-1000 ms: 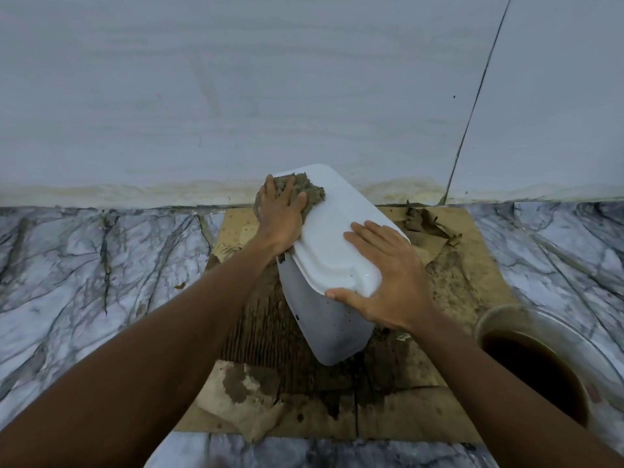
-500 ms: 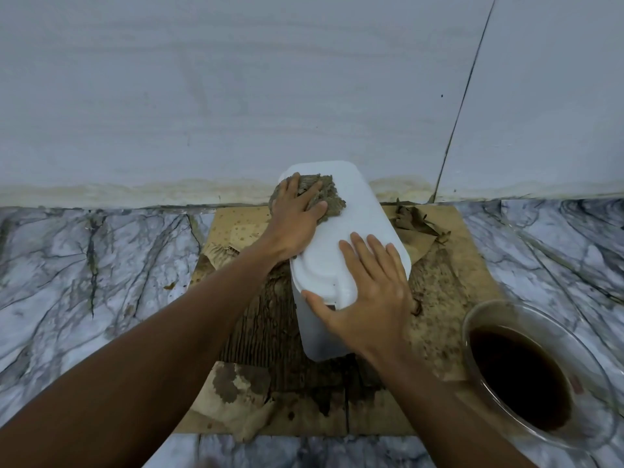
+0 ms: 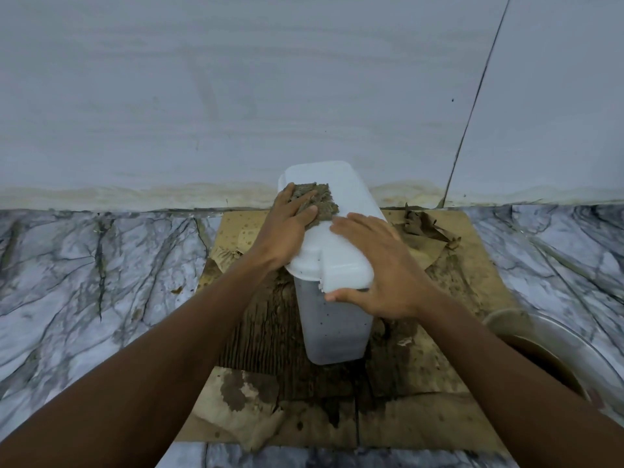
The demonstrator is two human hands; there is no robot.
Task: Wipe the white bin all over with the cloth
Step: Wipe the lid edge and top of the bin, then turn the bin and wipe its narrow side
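Presently: white bin (image 3: 334, 332) upright on soaked cardboard (image 3: 456, 298) by wall (image 3: 202, 96) | left hand (image 3: 287, 228) flat, pressing cloth (image 3: 320, 201) on lid (image 3: 341, 261) far end | right hand (image 3: 381, 275) spread flat on lid, evidently steadying bin against wiping.

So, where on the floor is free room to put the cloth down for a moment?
Left of the cardboard, the marble floor is bare up to the wall. Right of it, a smaller bare patch lies between the wall and the glass bowl. The middle is crowded: the white bin, the left hand and the right hand.
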